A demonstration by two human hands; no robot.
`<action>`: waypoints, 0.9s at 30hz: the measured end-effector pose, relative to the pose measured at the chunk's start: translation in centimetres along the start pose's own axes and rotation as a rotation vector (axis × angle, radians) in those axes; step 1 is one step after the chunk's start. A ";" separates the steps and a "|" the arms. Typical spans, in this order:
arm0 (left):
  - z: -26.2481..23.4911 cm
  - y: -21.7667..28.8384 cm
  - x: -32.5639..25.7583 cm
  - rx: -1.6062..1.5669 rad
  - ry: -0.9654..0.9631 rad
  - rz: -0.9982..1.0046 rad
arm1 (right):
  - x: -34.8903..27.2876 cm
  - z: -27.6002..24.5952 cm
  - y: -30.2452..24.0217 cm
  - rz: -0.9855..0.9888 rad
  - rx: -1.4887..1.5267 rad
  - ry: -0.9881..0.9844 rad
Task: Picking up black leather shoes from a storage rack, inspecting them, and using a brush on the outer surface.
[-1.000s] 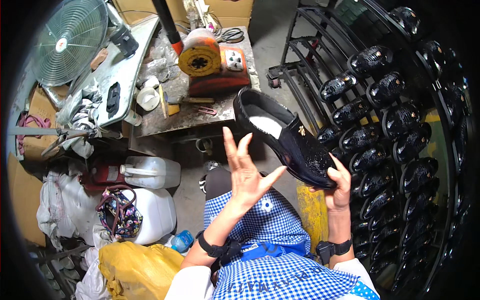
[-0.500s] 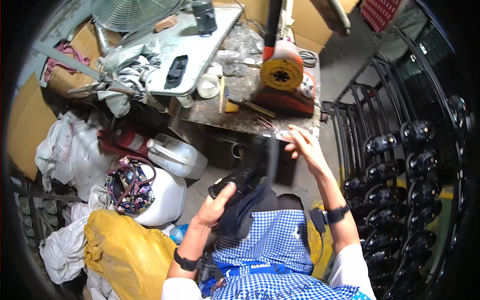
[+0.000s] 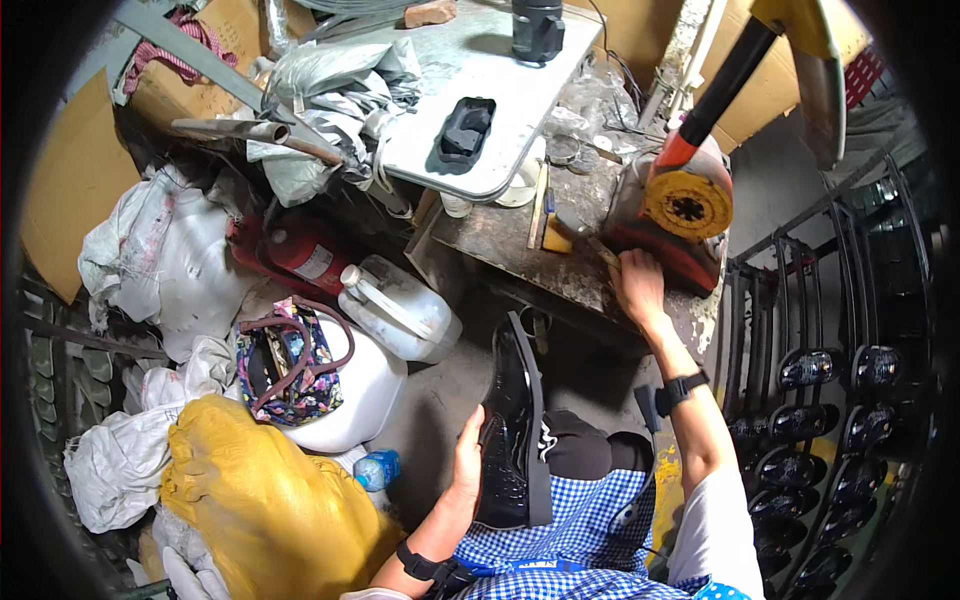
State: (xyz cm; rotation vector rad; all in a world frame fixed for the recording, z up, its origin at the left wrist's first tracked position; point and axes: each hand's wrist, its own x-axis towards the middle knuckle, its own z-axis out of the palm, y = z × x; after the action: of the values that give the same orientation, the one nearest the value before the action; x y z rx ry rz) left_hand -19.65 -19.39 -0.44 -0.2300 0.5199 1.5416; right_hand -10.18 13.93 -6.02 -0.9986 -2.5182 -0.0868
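My left hand point(image 3: 466, 468) holds a glossy black shoe point(image 3: 508, 430) over my lap. The shoe stands on end, toe up, its thick sole facing right. My left thumb lies along the upper, and the other fingers are hidden behind it. My right hand point(image 3: 638, 285) is down on the worn workbench point(image 3: 500, 238), its fingers closed around the end of a wooden-handled tool point(image 3: 600, 248). That tool's dark end lies by a yellow block point(image 3: 557, 236). Just beyond my right hand stands a red machine point(image 3: 705, 262) with a yellow round wheel point(image 3: 688, 206).
A pale table point(image 3: 420, 140) carries a black tray-like piece point(image 3: 466, 130) and a dark cylinder point(image 3: 538, 30). At left are a white jug point(image 3: 400, 310), a flowered bag point(image 3: 290, 365) and a yellow sack point(image 3: 260, 490). Racks of glossy black shoes point(image 3: 810, 370) stand at right.
My right hand has left the shoe's side and reached forward onto the bench tool. My left hand has turned the shoe upright. The view has shifted left.
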 end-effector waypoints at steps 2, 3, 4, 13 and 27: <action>-0.8 -0.6 0.8 0.004 0.056 0.048 | 0.6 -1.6 -0.6 0.053 -0.026 -0.022; -1.1 -0.7 1.1 0.003 0.063 0.054 | 1.4 -2.4 -1.1 0.024 0.134 0.050; -1.3 -0.8 1.2 -0.007 0.072 0.055 | 2.3 -3.1 -1.7 0.048 0.266 0.074; -0.3 -0.6 0.7 0.092 0.122 0.097 | 13.5 -1.2 -6.9 -0.066 0.185 -0.056; 1.2 1.1 0.7 -0.220 -0.150 0.038 | 10.7 -3.2 -4.9 0.411 1.009 -0.171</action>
State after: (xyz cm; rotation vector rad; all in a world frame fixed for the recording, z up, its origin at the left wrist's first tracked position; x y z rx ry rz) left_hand -20.59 -18.19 0.54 -0.2721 0.2377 1.6391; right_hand -19.24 16.51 1.78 -1.0260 -1.9641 1.2807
